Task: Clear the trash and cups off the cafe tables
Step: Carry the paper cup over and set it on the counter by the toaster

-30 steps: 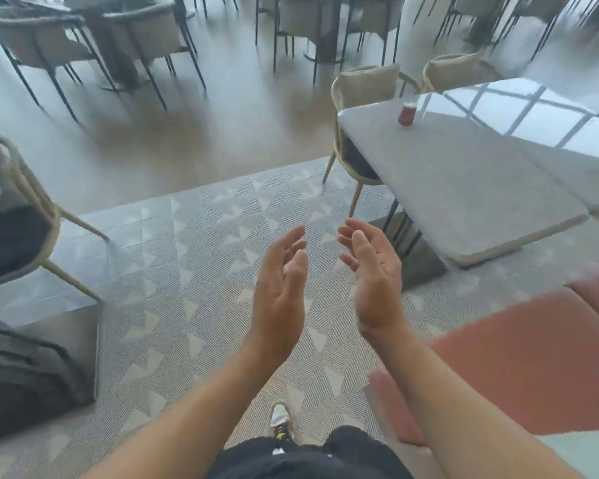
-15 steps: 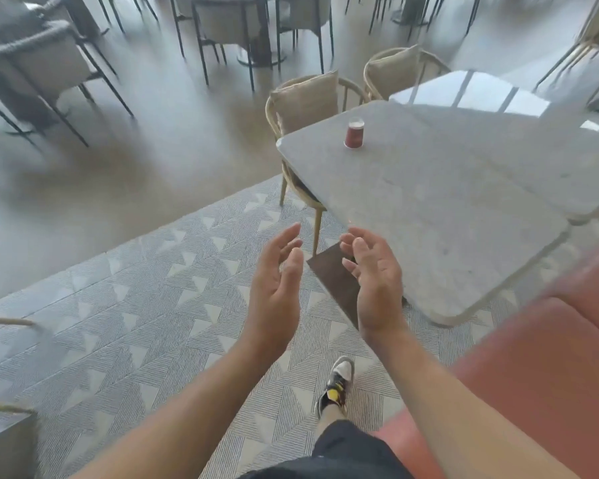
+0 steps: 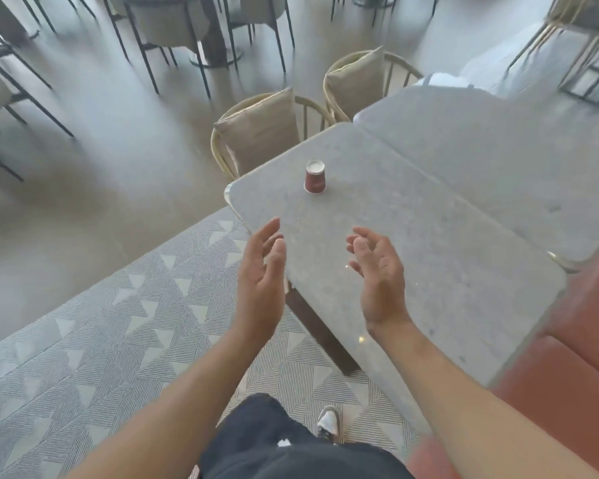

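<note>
A dark red paper cup [image 3: 315,177] stands upside down near the far left corner of a grey stone table [image 3: 446,257]. My left hand [image 3: 261,278] is held up at the table's left edge, fingers relaxed, palm facing right, holding nothing. Over the table's near part my right hand [image 3: 377,274] is raised with its palm facing left and fingers loosely bent, also holding nothing. Both hands are well short of the cup.
A second grey table [image 3: 498,146] adjoins the first at the back right. Two beige cushioned chairs [image 3: 260,133] [image 3: 357,83] stand behind the tables. A pink bench seat [image 3: 574,357] lies to the right. More chairs and tables fill the far floor.
I have walked closer to the table, so the cup and tabletop now lie just beyond my hands. The hands have spread a little farther apart.
</note>
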A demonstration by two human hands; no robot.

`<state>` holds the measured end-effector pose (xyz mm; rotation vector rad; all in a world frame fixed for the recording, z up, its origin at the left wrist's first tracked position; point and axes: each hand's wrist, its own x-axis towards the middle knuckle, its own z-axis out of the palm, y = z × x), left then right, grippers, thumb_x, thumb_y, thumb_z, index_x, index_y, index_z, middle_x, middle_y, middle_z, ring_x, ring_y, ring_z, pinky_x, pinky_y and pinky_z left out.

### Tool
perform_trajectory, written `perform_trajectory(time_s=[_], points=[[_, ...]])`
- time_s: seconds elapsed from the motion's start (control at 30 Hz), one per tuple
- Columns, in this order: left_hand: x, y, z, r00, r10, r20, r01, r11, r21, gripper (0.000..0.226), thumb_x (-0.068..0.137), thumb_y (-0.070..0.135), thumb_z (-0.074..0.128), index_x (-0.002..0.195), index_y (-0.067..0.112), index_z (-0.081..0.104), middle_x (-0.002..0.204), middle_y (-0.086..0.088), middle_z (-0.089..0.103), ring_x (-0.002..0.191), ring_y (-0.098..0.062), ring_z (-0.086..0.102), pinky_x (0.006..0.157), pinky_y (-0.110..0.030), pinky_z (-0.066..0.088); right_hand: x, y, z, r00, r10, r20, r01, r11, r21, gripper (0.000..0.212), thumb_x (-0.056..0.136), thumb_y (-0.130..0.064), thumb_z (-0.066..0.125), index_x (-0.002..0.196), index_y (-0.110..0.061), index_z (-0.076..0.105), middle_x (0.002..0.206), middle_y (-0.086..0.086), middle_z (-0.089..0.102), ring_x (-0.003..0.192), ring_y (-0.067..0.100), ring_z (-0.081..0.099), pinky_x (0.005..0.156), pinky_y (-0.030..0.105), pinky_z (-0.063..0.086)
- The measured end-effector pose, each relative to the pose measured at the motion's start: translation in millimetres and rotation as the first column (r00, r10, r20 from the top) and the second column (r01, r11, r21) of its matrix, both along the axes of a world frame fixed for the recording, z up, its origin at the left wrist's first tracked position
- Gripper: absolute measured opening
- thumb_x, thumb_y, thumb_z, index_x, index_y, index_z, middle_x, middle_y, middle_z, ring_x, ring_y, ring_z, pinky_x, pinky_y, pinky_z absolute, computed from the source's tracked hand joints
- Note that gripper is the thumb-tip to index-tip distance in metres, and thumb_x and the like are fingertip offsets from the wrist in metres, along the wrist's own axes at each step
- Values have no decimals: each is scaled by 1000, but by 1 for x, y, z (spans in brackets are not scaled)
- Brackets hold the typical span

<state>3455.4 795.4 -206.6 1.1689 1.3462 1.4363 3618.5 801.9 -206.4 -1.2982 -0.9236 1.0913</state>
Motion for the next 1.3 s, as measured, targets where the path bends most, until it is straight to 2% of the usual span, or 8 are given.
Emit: perform_trajectory(time_s=[0.17,0.27,0.4,0.53,0.73,0.93,1.13,1.3], points=[[5,92,-9,999,-40,-15,40,999,-24,37,99,36,55,135,30,58,134,9,67,130,-11,62,105,-32,53,10,71,-9,998,-67,10,67,997,-39,44,91,-42,59,128,-19,64,129,11,69,124,26,64,112,46,49],[4,154,-19,994,-104,-36,103,994,-42,40,98,32,61,138,29,55,144,-4,61,133,-15,59,99,-22,52,12,121,-16,994,-100,37,102,993,-56,40,91,-43,60,127,-25,63,125,9,69,122,25,63,114,50,46],[0,245,-45,967,-218,-131,210,975,-69,45,102,12,67,141,30,51,141,16,57,129,4,57,90,-9,49,5,198,-32,983,-170,65,174,982,-69,32,91,-43,64,121,-35,63,115,-5,68,112,15,63,114,53,45],[-8,323,-76,924,-327,-200,287,936,-206,59,99,13,71,151,26,46,147,18,51,127,8,54,105,-29,51,-8,259,-47,969,-239,59,245,961,-127,41,84,-55,66,122,-39,63,107,-17,67,103,11,61,114,51,47],[-10,410,-124,783,-505,-365,370,848,-381,86,90,18,79,161,28,30,149,9,36,141,-17,44,117,-46,41,-18,325,-67,955,-279,98,294,931,-217,36,89,-49,65,125,-42,59,126,-7,66,121,10,63,115,44,47],[4,454,-165,628,-639,-444,439,763,-475,106,86,25,86,166,22,16,157,-7,32,149,-20,33,113,-30,34,-25,338,-87,934,-332,132,357,887,-294,44,89,-49,64,131,-36,60,129,-8,66,125,9,62,110,30,47],[19,470,-188,472,-719,-510,468,694,-547,92,91,15,78,165,18,24,160,-14,30,149,-32,29,122,-39,28,-17,312,-93,888,-427,174,461,815,-351,44,93,-43,67,134,-28,60,130,-3,66,121,3,60,92,4,41],[29,468,-191,415,-741,-527,469,671,-574,63,94,19,75,151,17,48,145,-14,48,138,-35,44,115,-44,40,-3,282,-87,824,-534,188,565,753,-337,51,87,-46,62,134,-26,61,128,-2,67,120,4,60,86,0,39]])
